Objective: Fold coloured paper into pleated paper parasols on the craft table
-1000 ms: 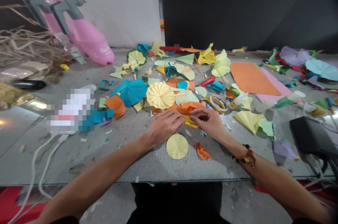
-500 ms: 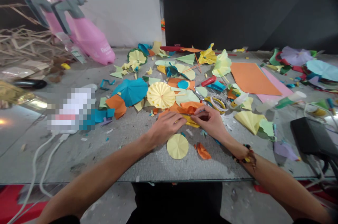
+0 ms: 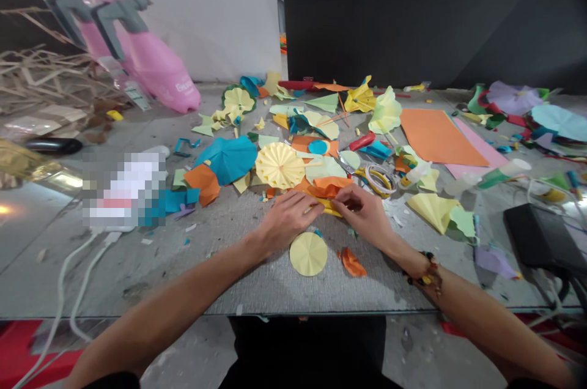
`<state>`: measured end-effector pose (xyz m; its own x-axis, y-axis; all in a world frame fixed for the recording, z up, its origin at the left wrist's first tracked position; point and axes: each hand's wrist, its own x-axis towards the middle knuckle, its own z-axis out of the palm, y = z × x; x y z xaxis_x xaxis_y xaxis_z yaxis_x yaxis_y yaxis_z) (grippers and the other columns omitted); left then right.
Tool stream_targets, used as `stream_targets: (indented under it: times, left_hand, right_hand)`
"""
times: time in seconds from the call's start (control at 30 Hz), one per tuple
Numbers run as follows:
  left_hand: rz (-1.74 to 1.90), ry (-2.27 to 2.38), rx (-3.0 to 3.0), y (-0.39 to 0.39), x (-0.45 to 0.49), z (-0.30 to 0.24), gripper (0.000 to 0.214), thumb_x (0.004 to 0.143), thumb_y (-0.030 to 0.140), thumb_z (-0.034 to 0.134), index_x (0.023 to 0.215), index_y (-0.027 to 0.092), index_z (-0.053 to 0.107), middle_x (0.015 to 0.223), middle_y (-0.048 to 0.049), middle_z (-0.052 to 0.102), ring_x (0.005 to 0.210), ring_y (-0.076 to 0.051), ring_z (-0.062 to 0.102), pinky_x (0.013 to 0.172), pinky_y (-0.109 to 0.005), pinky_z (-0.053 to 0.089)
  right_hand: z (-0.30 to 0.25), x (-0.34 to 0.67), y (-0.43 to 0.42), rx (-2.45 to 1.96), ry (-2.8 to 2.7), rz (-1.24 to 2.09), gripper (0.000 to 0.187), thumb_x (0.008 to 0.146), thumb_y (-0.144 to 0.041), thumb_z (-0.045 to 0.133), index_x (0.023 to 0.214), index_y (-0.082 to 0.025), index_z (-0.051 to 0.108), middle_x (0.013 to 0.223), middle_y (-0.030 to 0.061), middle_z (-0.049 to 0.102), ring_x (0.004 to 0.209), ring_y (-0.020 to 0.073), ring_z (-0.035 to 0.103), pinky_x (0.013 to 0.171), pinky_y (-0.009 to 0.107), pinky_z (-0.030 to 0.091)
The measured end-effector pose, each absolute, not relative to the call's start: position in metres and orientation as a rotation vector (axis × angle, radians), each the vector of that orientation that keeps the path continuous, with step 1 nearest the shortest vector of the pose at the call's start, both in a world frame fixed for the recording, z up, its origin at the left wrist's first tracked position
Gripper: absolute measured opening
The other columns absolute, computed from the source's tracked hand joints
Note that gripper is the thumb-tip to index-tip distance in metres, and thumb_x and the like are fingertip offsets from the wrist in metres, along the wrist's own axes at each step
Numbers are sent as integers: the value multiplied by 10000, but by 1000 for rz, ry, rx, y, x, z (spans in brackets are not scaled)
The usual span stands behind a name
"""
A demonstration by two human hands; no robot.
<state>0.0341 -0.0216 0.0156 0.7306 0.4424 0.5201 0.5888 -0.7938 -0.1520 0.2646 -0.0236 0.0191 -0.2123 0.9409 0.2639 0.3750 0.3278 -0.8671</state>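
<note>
My left hand [image 3: 293, 213] and my right hand [image 3: 362, 208] meet near the middle of the table, both closed on a folded strip of yellow paper [image 3: 331, 208]. The fingers hide much of the strip. Just behind it lies crumpled orange paper [image 3: 328, 185]. Nearer to me is a pale yellow pleated paper disc [image 3: 309, 254], with a scrap of orange paper [image 3: 353, 262] to its right. Beyond my left hand, a cream pleated paper umbrella [image 3: 279, 166] with a thin stick stands beside a blue paper umbrella [image 3: 227, 158].
Scissors with yellow handles [image 3: 376, 180] lie past my right hand, near orange sheets [image 3: 440, 137]. Pink spray bottles [image 3: 158, 74] stand back left. A white device [image 3: 123, 193] with cables is at left, a black power adapter [image 3: 543, 236] at right. Paper scraps cover much of the table [image 3: 247, 291].
My right hand has shifted very slightly along the yellow strip, its fingers still pinched on it. My left hand stays nearly in place.
</note>
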Motion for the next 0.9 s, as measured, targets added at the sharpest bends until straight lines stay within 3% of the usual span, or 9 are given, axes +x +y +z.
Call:
stream_targets:
  times: [0.1,0.27,0.53,0.7,0.9]
  left_hand:
    - [-679,-830,-2646,-20,33,13,187,1019,118,529,1136,153,671,1006,-66,712,926,-208,682,856,-348,532]
    - [-757,-846,-2676,-18,33,7,180,1013,118,555,1148,147,671,1016,-72,720,916,-202,695,849,-350,551]
    - [-789,-840,-2696,-16,34,5,183,1032,148,550,1168,168,671,1038,-65,727,950,-187,701,849,-324,550]
    - [-767,-881,-2678,-16,36,6,150,1010,114,548,1073,158,677,969,-60,687,896,-190,672,802,-320,549]
    - [-678,-866,-2568,-22,37,14,199,1014,88,492,1120,144,650,958,-67,662,885,-208,650,781,-324,547]
  right_hand:
    - [19,264,-28,-1104,-1952,678,178,1004,-392,607,1037,-234,681,964,59,739,818,181,705,624,269,573]
    - [13,263,-27,-939,-2105,386,148,962,-273,677,1101,-245,717,1066,74,742,961,207,720,833,350,617]
    - [11,268,-23,-928,-2221,120,88,968,-217,673,1015,-238,744,938,61,762,882,215,696,785,370,581]
    - [12,267,-23,-912,-2235,120,90,976,-227,675,1032,-236,744,956,54,779,880,224,686,790,385,573]
    - [12,267,-23,-924,-2206,125,90,992,-244,658,1035,-233,736,957,63,771,899,228,695,796,383,565]
